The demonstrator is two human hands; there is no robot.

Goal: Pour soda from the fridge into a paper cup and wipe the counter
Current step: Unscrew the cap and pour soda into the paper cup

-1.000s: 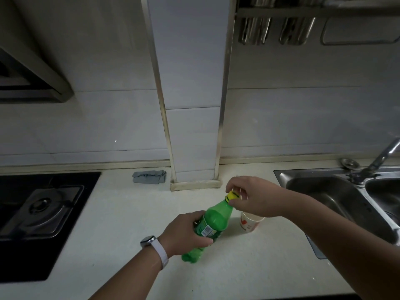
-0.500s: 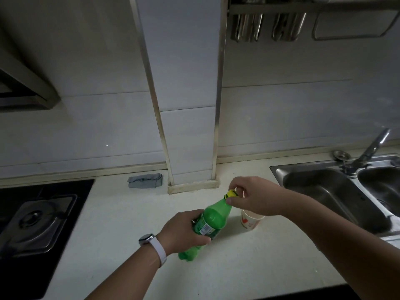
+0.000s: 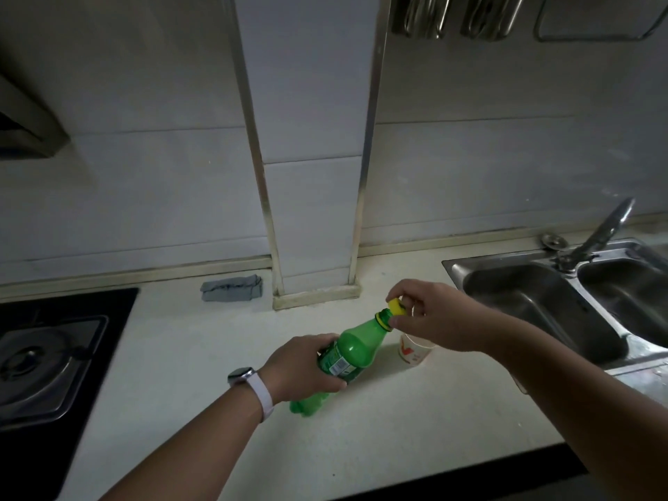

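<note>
Head view, nearest first: the left hand (image 3: 303, 367), with a watch (image 3: 241, 374) on its wrist, is wrapped round the labelled middle of the green bottle (image 3: 356, 347). The bottle leans with its neck pointing away and to the right, its base low over the pale counter (image 3: 217, 356); whether the base touches the counter I cannot tell. Just beyond, the right hand (image 3: 433, 316) pinches the yellow cap (image 3: 396, 307) between thumb and fingertips at the bottle's mouth. The cap sits tilted there, either free or on its last thread.

The bottle looks like thin, springy plastic that dents under a hard squeeze, so a firm hold on the label band, where the wall is straight, seems the safest grip. Coming from a fridge, it may be damp and slippery, and it will feel heavy if it is full. Squeezing an opened bottle could push soda out, and the fizz may rise quickly.

The paper cup (image 3: 415, 354) stands upright just behind the right wrist, partly hidden. It is light and soft-walled, easy to tip or crush, so it probably needs steadying near its base while the soda goes in.

Farther back, a folded grey cloth (image 3: 231, 288) lies by the wall. The stove (image 3: 43, 356) is to the left and the sink (image 3: 542, 305) to the right.
</note>
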